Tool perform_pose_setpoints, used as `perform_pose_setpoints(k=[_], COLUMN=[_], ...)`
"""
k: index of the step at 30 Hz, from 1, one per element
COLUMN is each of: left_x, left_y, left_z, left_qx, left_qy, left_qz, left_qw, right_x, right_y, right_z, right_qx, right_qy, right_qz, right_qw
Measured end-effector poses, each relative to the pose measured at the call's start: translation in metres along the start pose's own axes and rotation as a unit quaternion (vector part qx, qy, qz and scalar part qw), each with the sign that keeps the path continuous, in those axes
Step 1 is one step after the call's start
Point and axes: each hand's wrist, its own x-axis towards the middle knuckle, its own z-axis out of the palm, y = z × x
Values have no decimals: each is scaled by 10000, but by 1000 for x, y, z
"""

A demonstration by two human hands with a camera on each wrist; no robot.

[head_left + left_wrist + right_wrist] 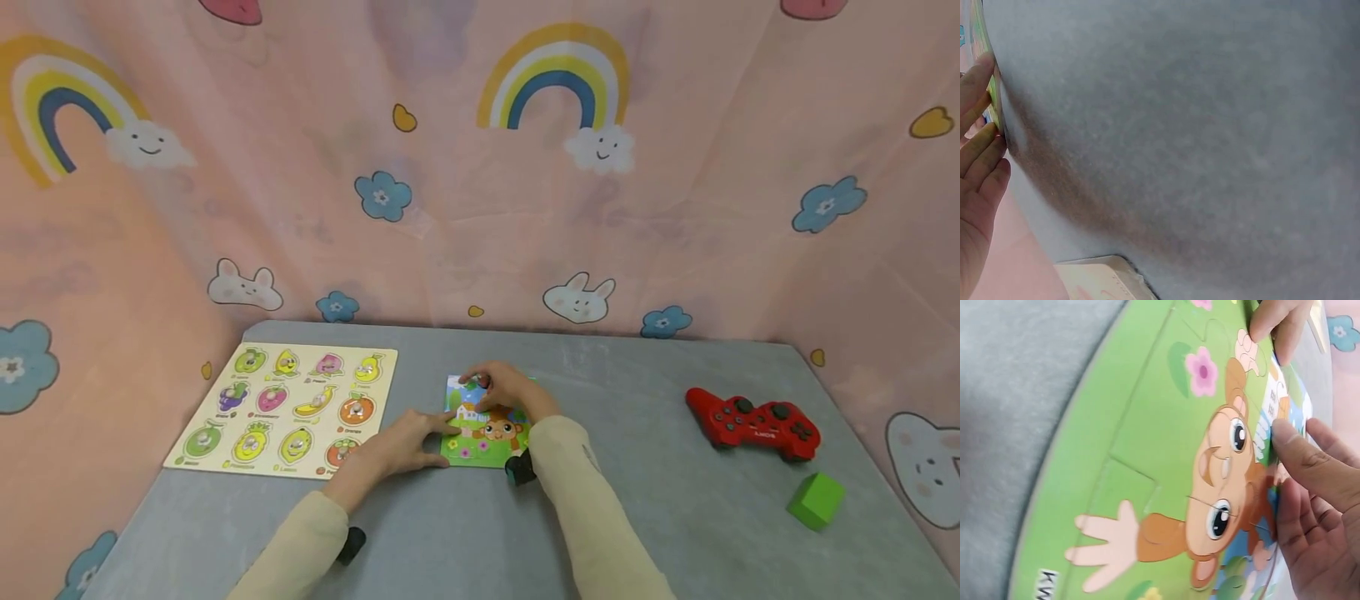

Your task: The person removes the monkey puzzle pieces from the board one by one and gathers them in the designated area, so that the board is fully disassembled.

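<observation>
A small monkey jigsaw puzzle [480, 452] with a green and blue picture lies on the grey table; its pieces' seams show in the right wrist view. My left hand [405, 443] touches its left edge with fairly straight fingers, and these fingers [985, 150] meet the edge in the left wrist view too. Over the far part of the puzzle, my right hand [513, 390] bends its fingers. Its thumb [1304, 456] lies on the picture while the other fingers curl at the far edge, gripping there. Whether one loose piece is between them is hidden.
Left of the puzzle lies a cream fruit board [281, 425] with several knobbed pieces. On the right are a red game controller [753, 423] and a green block [816, 500]. A pink patterned cloth [480, 242] hangs behind the grey table [450, 533].
</observation>
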Motion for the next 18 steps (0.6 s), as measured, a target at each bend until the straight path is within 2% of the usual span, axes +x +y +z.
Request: perform_pose_setpoints(k=[5, 18], left_x=[1, 1], left_y=[1, 4], left_z=[0, 0], left_qx=[-31, -80], left_qy=[-45, -23], left_qz=[-63, -163], left_qw=[10000, 9998], right_x=[2, 5], right_y=[-7, -17], right_z=[-1, 2], right_qx=[-286, -577], right_qy=[-111, -171], right_qz=[289, 450], right_qw=[9991, 9972])
